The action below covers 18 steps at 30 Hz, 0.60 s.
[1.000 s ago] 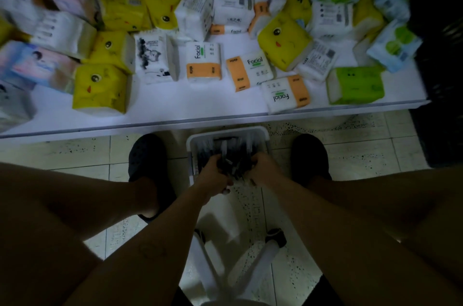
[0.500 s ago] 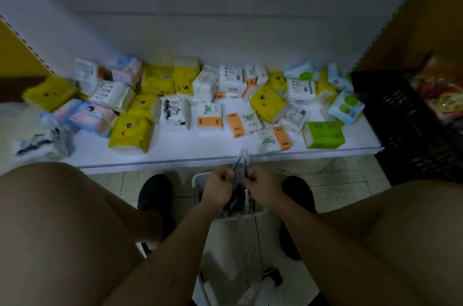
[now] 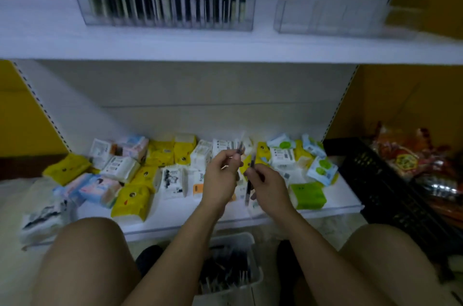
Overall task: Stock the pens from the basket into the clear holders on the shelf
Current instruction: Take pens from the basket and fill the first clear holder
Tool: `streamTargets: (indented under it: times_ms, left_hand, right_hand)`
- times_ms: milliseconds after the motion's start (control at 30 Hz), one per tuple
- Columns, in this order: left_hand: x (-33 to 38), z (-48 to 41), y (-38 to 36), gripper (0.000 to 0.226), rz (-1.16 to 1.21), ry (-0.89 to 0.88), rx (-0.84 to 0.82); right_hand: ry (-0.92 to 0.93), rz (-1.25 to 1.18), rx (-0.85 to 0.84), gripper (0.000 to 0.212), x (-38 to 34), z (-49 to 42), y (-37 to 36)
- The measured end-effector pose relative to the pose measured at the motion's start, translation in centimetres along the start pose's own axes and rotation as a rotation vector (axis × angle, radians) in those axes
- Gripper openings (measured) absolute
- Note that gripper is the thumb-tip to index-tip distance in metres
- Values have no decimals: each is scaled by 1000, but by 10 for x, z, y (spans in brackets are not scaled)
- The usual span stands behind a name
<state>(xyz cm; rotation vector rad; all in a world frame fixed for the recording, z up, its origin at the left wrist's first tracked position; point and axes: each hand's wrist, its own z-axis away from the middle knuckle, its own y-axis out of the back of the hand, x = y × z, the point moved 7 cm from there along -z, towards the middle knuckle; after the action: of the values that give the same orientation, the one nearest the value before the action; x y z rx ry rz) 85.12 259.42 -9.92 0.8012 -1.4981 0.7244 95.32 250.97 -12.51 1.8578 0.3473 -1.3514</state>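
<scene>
One pen [image 3: 248, 181] is gripped in the right hand [image 3: 269, 186], a second pen [image 3: 240, 149] pinched by the left hand [image 3: 220, 177], both above the basket [image 3: 235, 236], which holds many more. The left clear holder [image 3: 162, 12] looks largely filled and the right clear holder [image 3: 338, 19] apparently empty, so stocking seems part-done.

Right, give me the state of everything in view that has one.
Left hand: pinching a pen.
Right hand: gripping a second pen, roughly upright.
Left holder: packed with dark pens.
Right holder: looks empty, though blurred.
Basket: on the floor, pens inside.
</scene>
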Motion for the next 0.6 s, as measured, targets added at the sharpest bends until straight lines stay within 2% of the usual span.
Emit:
streamTargets:
  times_ms: [67,133,333,367,500,600]
  left_hand:
    - [28,-10,3,9,38,-31,34]
    - [53,-18,4,9,74,-48,46]
    - [137,-26,-1,23,132,-258,-4]
    - [151,-24,-3,29,144,-303,-9]
    - [202,-23,-5,53,99,-435,-28]
    - [236,-28,-6,68,11,-483,-90]
  right_hand:
    - [61,-20,53,30,-31,-8,17]
    - [124,-67,109,22,-62,-14,35]
    - [264,-98,159,7,-145,-30,78]
    - [288,-111,174,16,-156,-32,84]
    - [355,-188,214,77,-193,-40,110]
    - [450,-114,213,92,-226,-43,129]
